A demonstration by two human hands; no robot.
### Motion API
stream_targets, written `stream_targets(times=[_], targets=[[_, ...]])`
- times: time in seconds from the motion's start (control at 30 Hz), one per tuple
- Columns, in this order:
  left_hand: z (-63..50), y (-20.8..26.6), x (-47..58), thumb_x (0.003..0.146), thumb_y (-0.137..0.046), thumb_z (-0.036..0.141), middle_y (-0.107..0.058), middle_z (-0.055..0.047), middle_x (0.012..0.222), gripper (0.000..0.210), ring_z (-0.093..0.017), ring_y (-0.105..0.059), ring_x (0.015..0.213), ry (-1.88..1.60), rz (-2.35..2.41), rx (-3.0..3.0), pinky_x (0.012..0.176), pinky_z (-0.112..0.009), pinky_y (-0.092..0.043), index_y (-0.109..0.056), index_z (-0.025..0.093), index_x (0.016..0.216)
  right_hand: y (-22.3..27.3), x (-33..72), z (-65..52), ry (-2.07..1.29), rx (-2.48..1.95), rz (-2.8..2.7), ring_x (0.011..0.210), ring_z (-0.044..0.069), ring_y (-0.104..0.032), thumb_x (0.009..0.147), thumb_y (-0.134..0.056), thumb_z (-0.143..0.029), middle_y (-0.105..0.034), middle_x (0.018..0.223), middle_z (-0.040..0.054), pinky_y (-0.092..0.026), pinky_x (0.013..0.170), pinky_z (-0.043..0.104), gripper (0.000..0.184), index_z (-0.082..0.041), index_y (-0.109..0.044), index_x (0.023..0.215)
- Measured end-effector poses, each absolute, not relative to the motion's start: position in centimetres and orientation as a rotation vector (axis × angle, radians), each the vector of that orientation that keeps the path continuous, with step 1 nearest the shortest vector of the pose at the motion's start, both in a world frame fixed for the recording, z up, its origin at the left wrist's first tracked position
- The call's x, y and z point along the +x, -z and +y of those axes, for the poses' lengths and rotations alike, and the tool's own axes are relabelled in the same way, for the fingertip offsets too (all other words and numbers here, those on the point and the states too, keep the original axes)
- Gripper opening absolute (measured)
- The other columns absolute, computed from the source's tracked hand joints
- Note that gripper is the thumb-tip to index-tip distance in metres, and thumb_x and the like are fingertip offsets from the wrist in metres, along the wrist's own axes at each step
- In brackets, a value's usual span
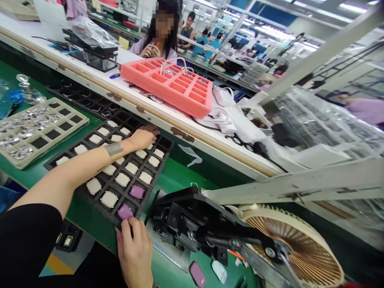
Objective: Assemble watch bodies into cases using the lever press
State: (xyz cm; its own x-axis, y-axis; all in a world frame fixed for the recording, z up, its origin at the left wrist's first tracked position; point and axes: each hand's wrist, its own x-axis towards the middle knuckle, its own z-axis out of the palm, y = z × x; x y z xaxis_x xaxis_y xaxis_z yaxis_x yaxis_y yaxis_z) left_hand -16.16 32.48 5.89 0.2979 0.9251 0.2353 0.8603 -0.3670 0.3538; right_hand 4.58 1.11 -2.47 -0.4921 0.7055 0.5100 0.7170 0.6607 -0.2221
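Dark tray (pixel 165 143) under left hand (pixel 145 137), set slantwise, near corner toward right hand (pixel 136 249)

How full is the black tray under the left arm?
Partly: the black tray holds pale pieces and purple pieces, but a far corner compartment looks bare; the left arm hides others.

From my head, the only view looks forward and down, tilted sideways, over the near edge of the bench (pixel 177 168): my right grip (pixel 136 248) close, my left grip (pixel 145 137) farther off.
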Motion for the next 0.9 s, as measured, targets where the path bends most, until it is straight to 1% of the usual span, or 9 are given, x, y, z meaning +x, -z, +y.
stream_targets(times=[0.1, 0.2, 0.27, 0.37, 0.53, 0.63, 0.7, 0.8, 0.9], targets=[[21.7, -6.1, -20.4, 0.104, -0.076, 0.034, -0.075, -0.009, 0.147, 0.039, -0.03, -0.069, 0.141, -0.81, 1.713, 2.317, 0.127, -0.046, -0.053, -0.075, 0.028, 0.143, 2.3, 4.4, 1.6, -0.004, -1.064, -2.256, 0.078, 0.023, -0.065, 0.118, -0.042, -0.022, -0.069, 0.094, 0.0072, -0.054, 0.067, 0.036, 0.025, -0.02, -0.066, 0.113], [8.5, -3.9, -24.7, 0.111, -0.063, 0.045, -0.076, -0.014, 0.136, 0.037, -0.037, -0.072, 0.133, -1.206, 2.063, 1.939, 0.122, -0.062, -0.055, -0.07, 0.026, 0.141, 1.9, 4.0, 1.9, -0.05, -1.02, -2.177, 0.078, 0.022, -0.065, 0.119, -0.047, -0.024, -0.066, 0.09, 0.0051, -0.053, 0.069, 0.034, 0.02, -0.02, -0.064, 0.111], [1.4, -1.6, -25.9, 0.09, -0.088, 0.056, -0.078, -0.008, 0.125, 0.054, -0.038, -0.074, 0.126, -1.817, 2.106, 0.954, 0.119, -0.061, -0.059, -0.069, 0.03, 0.133, 1.4, 3.5, 2.0, -0.085, -0.992, -2.12, 0.08, 0.021, -0.065, 0.118, -0.052, -0.023, -0.065, 0.09, 0.0046, -0.053, 0.071, 0.033, 0.014, -0.02, -0.064, 0.111], [-3.3, 0.4, -24.5, 0.09, -0.085, 0.067, -0.081, -0.013, 0.127, 0.071, -0.039, -0.081, 0.118, -1.741, 1.857, 0.657, 0.104, -0.061, -0.068, -0.064, 0.024, 0.142, 0.6, 2.3, 1.8, -0.11, -0.927, -2.095, 0.083, 0.02, -0.065, 0.115, -0.058, -0.02, -0.064, 0.091, 0.0045, -0.054, 0.074, 0.033, 0.008, -0.02, -0.063, 0.11], [0.6, -1.6, -19.5, 0.089, -0.092, 0.051, -0.07, -0.01, 0.16, 0.102, -0.035, -0.069, 0.147, -1.787, 1.403, 0.501, 0.119, -0.055, -0.062, -0.037, 0.04, 0.174, -0.3, 0.1, 1.4, -0.141, -0.848, -2.116, 0.081, 0.02, -0.061, 0.113, -0.059, -0.017, -0.064, 0.089, 0.0049, -0.054, 0.072, 0.034, 0.009, -0.021, -0.064, 0.106], [3.7, -2.5, -18.9, 0.089, -0.089, 0.039, -0.056, -0.005, 0.176, 0.116, -0.033, -0.053, 0.164, -1.95, 1.404, 0.609, 0.134, -0.055, -0.049, -0.019, 0.045, 0.182, -0.2, -0.2, 1.3, -0.178, -0.837, -2.048, 0.084, 0.021, -0.063, 0.11, -0.065, -0.015, -0.066, 0.093, 0.0065, -0.058, 0.076, 0.036, 0.005, -0.019, -0.067, 0.111], [5.9, -2.5, -19.9, 0.086, -0.087, 0.032, -0.049, -0.003, 0.182, 0.123, -0.033, -0.047, 0.169, -1.986, 1.369, 0.721, 0.139, -0.054, -0.042, -0.013, 0.044, 0.183, 0.0, 0.0, 1.1, -0.189, -0.815, -2.012, 0.093, 0.022, -0.069, 0.107, -0.065, -0.01, -0.071, 0.106, 0.0107, -0.063, 0.085, 0.038, 0.018, -0.018, -0.069, 0.124], [10.8, -2.7, -22.0, 0.075, -0.087, 0.026, -0.052, -0.001, 0.18, 0.129, -0.033, -0.054, 0.162, -1.976, 1.29, 0.83, 0.136, -0.049, -0.048, -0.019, 0.042, 0.183, 0.4, 0.8, 0.3, -0.207, -0.798, -2.019, 0.105, 0.024, -0.074, 0.105, -0.064, -0.009, -0.072, 0.126, 0.0169, -0.067, 0.095, 0.041, 0.032, -0.016, -0.069, 0.137], [17.3, -3.5, -23.3, 0.071, -0.083, 0.029, -0.062, 0.003, 0.171, 0.118, -0.031, -0.061, 0.154, -1.889, 1.25, 0.913, 0.129, -0.043, -0.054, -0.035, 0.036, 0.179, 0.8, 2.8, -1.0, -0.25, -0.793, -2.08, 0.099, 0.023, -0.075, 0.104, -0.064, -0.01, -0.076, 0.117, 0.0148, -0.067, 0.086, 0.039, 0.03, -0.015, -0.07, 0.133]])
